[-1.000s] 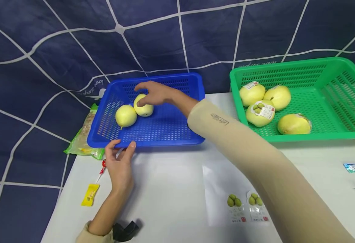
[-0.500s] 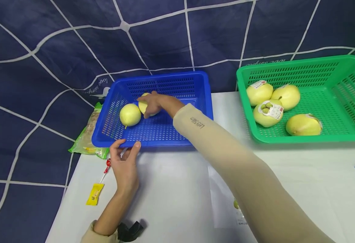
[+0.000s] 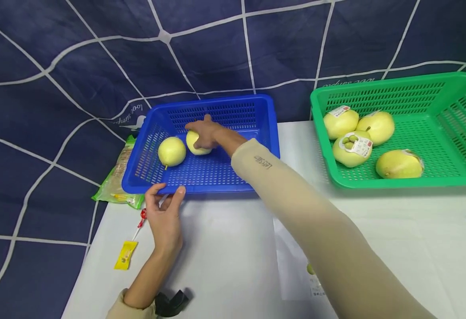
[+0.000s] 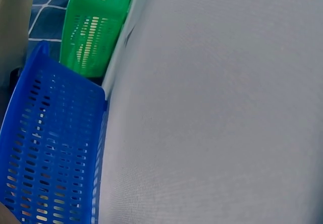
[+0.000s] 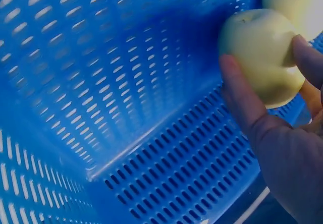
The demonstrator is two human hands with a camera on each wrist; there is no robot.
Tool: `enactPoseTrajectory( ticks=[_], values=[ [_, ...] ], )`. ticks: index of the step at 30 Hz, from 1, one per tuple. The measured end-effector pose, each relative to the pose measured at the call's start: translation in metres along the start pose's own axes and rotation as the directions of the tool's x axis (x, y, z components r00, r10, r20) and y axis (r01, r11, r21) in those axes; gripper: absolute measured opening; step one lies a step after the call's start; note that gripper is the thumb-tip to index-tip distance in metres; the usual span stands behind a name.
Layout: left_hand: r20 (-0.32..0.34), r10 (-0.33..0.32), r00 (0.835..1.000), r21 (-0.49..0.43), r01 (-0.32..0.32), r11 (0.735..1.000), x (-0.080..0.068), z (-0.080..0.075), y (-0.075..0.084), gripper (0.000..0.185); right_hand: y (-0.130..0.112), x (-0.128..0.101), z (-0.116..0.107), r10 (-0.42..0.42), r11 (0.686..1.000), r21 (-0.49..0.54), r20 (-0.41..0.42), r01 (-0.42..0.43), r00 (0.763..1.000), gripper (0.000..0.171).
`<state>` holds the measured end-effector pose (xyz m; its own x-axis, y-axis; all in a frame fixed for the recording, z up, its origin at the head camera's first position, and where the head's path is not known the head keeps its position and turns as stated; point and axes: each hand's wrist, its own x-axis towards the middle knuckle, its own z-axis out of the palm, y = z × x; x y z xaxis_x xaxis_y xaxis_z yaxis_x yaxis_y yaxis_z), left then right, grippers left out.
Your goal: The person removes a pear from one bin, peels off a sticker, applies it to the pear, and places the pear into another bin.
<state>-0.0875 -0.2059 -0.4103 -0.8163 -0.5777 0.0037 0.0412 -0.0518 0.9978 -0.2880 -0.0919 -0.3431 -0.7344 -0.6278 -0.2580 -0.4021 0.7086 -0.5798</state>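
Observation:
The blue basket (image 3: 217, 188) holds two pale yellow pears. My right hand (image 3: 206, 132) reaches inside and grips the farther pear (image 3: 193, 141) with thumb and fingers around its sides. In the right wrist view this gripped pear (image 5: 260, 47) sits between thumb and fingers, close to the basket's slotted wall (image 5: 121, 57). The other pear (image 3: 172, 151) lies just left of it, stem toward the front. At the basket's front rim, my left hand (image 3: 164, 219) holds the edge with thumb and fingertips. Only a bit of that hand shows in the left wrist view.
On the right stands a green basket (image 3: 376, 182) with several pears, some labelled. A snack bag (image 3: 121, 177), a red lollipop (image 3: 142, 214) and a yellow packet (image 3: 125, 255) lie left. A label sheet (image 3: 290, 266) is partly under my right sleeve. Dark tiled-pattern cloth (image 3: 213, 57) hangs behind.
My right hand has come down from above the farther pear and taken hold of it. The left hand stays at the front rim. The head view has shifted slightly.

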Motion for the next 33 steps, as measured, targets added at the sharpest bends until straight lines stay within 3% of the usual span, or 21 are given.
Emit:
enactPoseTrajectory(
  ticks=[3, 6, 12, 15, 18, 23, 28, 33],
  values=[
    [-0.004, 0.006, 1.000, -0.011, -0.006, 1.000, -0.001, 0.000, 0.001, 0.034, -0.002, -0.011, -0.008, -0.067, 0.996, -0.058, -0.069, 0.063, 0.995, 0.063],
    [-0.004, 0.017, 1.000, -0.022, -0.017, 1.000, 0.000, -0.001, 0.001, 0.034, -0.006, -0.033, -0.023, -0.100, 0.995, -0.035, -0.182, 0.095, 0.978, 0.060],
    [0.020, 0.005, 1.000, -0.017, -0.005, 1.000, 0.002, 0.000, 0.004, 0.033, -0.006, -0.107, -0.046, -0.127, 0.985, 0.073, -0.328, 0.159, 0.936, 0.054],
    [0.015, -0.007, 1.000, -0.016, 0.007, 1.000, 0.001, 0.000, 0.004, 0.033, 0.006, -0.150, -0.039, -0.172, 0.968, 0.115, -0.353, 0.225, 0.920, 0.052],
    [0.007, -0.010, 1.000, -0.026, 0.010, 1.000, 0.000, -0.001, 0.002, 0.034, 0.023, -0.196, -0.023, -0.201, 0.931, 0.212, -0.386, 0.299, 0.900, 0.054],
    [0.003, 0.002, 1.000, -0.033, -0.002, 0.999, 0.001, -0.001, 0.002, 0.033, 0.052, -0.263, 0.008, -0.145, 0.862, 0.389, -0.426, 0.325, 0.893, 0.060],
    [0.002, 0.002, 1.000, -0.050, -0.002, 0.999, 0.000, -0.002, 0.002, 0.032, 0.075, -0.304, 0.034, -0.098, 0.894, 0.364, -0.409, 0.261, 0.907, 0.058],
    [0.012, -0.007, 1.000, -0.041, 0.007, 0.999, -0.001, -0.001, 0.002, 0.034, 0.098, -0.319, 0.055, -0.215, 0.940, 0.149, -0.438, 0.306, 0.873, 0.064]
  ],
)
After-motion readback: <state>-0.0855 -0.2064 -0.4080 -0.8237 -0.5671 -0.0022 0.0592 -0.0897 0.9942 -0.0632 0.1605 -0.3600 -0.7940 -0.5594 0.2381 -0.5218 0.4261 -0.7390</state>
